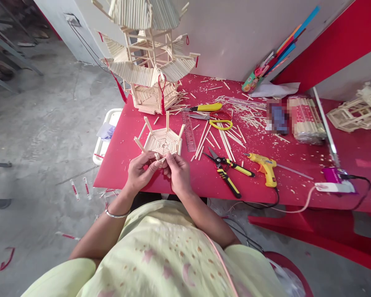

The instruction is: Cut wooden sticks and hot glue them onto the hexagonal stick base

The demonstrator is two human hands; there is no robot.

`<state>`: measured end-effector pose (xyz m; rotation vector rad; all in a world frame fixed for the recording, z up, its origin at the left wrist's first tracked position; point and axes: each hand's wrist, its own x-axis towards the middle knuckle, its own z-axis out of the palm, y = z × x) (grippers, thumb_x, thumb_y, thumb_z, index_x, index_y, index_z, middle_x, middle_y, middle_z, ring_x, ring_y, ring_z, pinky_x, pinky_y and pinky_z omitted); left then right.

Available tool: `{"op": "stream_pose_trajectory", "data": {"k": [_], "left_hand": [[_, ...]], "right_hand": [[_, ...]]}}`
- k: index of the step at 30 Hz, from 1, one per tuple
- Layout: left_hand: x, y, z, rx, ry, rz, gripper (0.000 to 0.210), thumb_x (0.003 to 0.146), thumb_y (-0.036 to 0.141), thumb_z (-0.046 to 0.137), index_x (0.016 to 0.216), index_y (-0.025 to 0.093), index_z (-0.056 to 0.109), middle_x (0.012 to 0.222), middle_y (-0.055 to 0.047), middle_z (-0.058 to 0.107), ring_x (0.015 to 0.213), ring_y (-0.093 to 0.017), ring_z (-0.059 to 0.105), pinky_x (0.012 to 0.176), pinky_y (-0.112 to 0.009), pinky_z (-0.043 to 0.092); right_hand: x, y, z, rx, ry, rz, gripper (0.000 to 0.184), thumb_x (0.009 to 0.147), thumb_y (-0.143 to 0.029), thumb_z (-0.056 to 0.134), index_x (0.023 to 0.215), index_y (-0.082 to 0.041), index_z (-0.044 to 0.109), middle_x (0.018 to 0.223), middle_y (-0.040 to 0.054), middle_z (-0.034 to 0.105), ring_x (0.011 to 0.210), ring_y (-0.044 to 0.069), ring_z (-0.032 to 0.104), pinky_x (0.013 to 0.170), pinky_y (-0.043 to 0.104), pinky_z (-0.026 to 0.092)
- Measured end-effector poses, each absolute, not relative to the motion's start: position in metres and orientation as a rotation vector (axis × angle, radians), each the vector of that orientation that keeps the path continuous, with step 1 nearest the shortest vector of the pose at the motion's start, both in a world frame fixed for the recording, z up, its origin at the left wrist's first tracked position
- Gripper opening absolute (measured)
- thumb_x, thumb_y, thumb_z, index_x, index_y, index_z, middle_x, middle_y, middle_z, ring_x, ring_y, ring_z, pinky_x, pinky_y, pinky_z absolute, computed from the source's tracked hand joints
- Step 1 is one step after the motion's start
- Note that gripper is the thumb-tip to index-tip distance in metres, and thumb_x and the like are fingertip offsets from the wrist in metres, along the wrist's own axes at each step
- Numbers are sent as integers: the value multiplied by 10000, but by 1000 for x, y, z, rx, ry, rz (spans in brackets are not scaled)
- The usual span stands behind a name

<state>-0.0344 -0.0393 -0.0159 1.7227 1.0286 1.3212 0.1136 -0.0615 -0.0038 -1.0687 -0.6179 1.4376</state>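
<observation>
A small hexagonal platform of pale wooden sticks [160,140], with short upright posts at its corners, lies on the red table just beyond my hands. At its near side my left hand [141,169] is closed, its fingertips pinching short wooden sticks [162,160]. My right hand [179,171] pinches the same sticks from the other side. Fingers cover part of them, so I cannot tell whether they touch the platform. Behind the platform stands a tiered stick pagoda [151,72] with red tassels.
On the red table [117,165] lie a clear ruler [189,134], yellow-handled scissors [221,123], a yellow utility knife [208,107], pruning shears [225,169], a yellow glue gun [267,169] and scattered sticks [225,142]. A power strip [334,187] and its cords sit at right.
</observation>
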Motion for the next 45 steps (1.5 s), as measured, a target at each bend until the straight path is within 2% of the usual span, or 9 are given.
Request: {"op": "stream_pose_trajectory", "data": {"k": [6, 14, 17, 20, 25, 29, 33, 39, 45], "left_hand": [[-34, -37, -25, 1722, 1098, 1307, 264, 904, 437, 750, 1018, 202, 793, 1032, -112, 784, 911, -231, 738, 836, -348, 585], [-24, -48, -19, 1691, 1308, 1531, 256, 883, 365, 786, 1092, 217, 768, 1093, -77, 728, 699, -120, 640, 605, -254, 511], [-22, -64, -11, 1660, 1455, 1739, 160, 895, 349, 775, 977, 211, 771, 937, -54, 688, 739, -143, 620, 629, -264, 509], [-13, -80, -1, 1749, 1260, 1494, 151, 934, 357, 735, 895, 219, 782, 788, -46, 676, 710, -161, 622, 662, -287, 523], [18, -88, 8, 1658, 968, 1167, 254, 991, 386, 654, 1105, 220, 810, 1021, -101, 771, 796, -183, 710, 654, -281, 562], [42, -82, 10, 1653, 966, 1153, 205, 960, 366, 704, 1009, 213, 830, 1013, -88, 799, 963, -223, 746, 874, -323, 599], [55, -76, 6, 1635, 1044, 1118, 248, 960, 398, 696, 910, 188, 819, 930, -76, 794, 883, -198, 740, 817, -290, 603], [55, -66, -16, 1492, 1159, 941, 335, 967, 492, 652, 895, 186, 766, 739, -38, 740, 643, -158, 706, 592, -247, 596], [36, -50, -28, 1550, 1259, 890, 341, 967, 497, 643, 942, 182, 773, 848, -60, 775, 668, -149, 734, 616, -235, 608]], "right_hand": [[125, -74, 0, -1074, -626, 1491, 452, 806, -635, 770, 719, -210, 641, 635, -35, 636, 470, 71, 483, 407, 207, 309], [144, -92, 3, -1077, -704, 1450, 385, 855, -598, 748, 821, -216, 717, 658, -30, 646, 502, 84, 506, 438, 213, 342], [152, -101, 7, -1100, -814, 1392, 378, 888, -586, 726, 806, -217, 730, 658, -20, 657, 534, 97, 532, 509, 228, 404], [161, -111, 16, -1137, -974, 1338, 384, 917, -582, 699, 788, -222, 731, 669, -12, 677, 575, 121, 563, 577, 248, 440], [180, -119, 25, -1248, -1467, 912, 291, 1007, -434, 616, 817, -244, 728, 793, 14, 736, 690, 161, 621, 695, 275, 449], [191, -117, 15, -1431, -1715, 521, 263, 1021, -324, 569, 811, -236, 701, 806, 51, 746, 738, 184, 650, 707, 285, 437], [199, -114, 6, -1561, -1829, 400, 315, 1056, -323, 515, 829, -214, 704, 801, 55, 751, 735, 176, 669, 690, 287, 437], [247, -115, 12, -1594, -1849, 246, 264, 1044, -409, 578, 1130, -236, 759, 997, 72, 773, 929, 200, 696, 869, 303, 498], [312, -129, -2, -2087, -1812, -131, 671, 952, -626, 627, 1450, -177, 592, 1400, 206, 608, 1291, 375, 513, 1068, 514, 408]]}}
